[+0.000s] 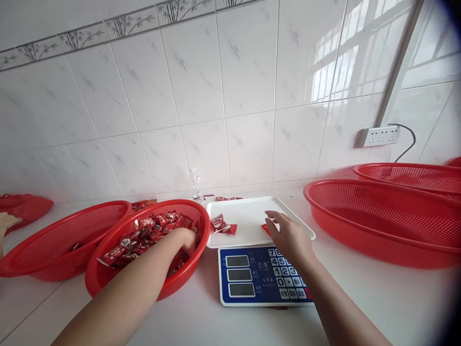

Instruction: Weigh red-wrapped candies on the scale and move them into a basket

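Note:
My left hand (185, 240) reaches into a red basket (90, 274) filled with red-wrapped packets (144, 235); its fingers are hidden among them. Over the right part of the white scale tray (248, 211), my right hand (284, 230) has its fingers apart, beside a red packet (265, 228) partly behind it. A few more red packets (223, 225) lie at the tray's left end. In front of the tray is the scale's blue panel (261, 278), with displays and number keys, partly covered by my right forearm.
Another red basket (68, 230) stands at the left, near a red bag (27, 206) and another person's hand (7, 222). Large red baskets (382, 221) stand at the right. A clear bottle (195, 185) is by the tiled wall, where a power strip (381, 136) hangs.

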Action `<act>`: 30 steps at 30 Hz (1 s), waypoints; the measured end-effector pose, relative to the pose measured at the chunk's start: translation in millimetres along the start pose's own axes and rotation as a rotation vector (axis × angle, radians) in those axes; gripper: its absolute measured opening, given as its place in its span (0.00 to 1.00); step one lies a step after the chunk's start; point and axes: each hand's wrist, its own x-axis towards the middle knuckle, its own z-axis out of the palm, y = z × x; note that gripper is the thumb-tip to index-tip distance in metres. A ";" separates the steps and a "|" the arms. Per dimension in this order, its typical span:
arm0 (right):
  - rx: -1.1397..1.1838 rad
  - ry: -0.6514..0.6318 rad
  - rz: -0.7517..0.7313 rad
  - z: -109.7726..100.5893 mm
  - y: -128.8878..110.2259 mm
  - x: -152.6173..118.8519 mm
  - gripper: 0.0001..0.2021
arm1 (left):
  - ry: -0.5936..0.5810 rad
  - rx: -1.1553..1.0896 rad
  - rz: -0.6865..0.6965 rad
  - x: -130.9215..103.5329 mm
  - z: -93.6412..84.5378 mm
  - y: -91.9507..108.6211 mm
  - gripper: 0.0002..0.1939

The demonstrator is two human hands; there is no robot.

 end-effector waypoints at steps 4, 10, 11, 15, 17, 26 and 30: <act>-0.136 -0.112 -0.029 1.2 1.8 0.2 0.15 | -0.065 -0.041 -0.043 0.2 5.3 6.4 0.09; 0.056 -0.207 -0.135 3.7 -6.5 -4.9 0.15 | 0.198 -0.220 -0.047 -14.7 -12.3 3.0 0.14; 0.076 -0.213 -0.133 3.8 -7.5 -5.4 0.16 | 0.324 -0.263 -0.054 -17.6 -17.8 2.3 0.14; 0.101 -0.217 -0.123 4.3 -9.9 -5.8 0.16 | 0.696 -0.594 0.115 -25.9 -32.0 6.4 0.11; 0.101 -0.214 -0.126 4.7 -10.4 -5.6 0.16 | 0.727 -0.730 0.325 -27.4 -30.9 15.8 0.12; -0.043 -0.107 -0.238 -0.9 -11.9 -6.3 0.13 | 0.812 0.098 0.458 -36.8 -6.2 67.7 0.15; -0.078 -0.152 -0.261 -1.6 -14.9 -7.6 0.13 | 0.829 0.226 0.368 -31.3 -0.8 63.9 0.15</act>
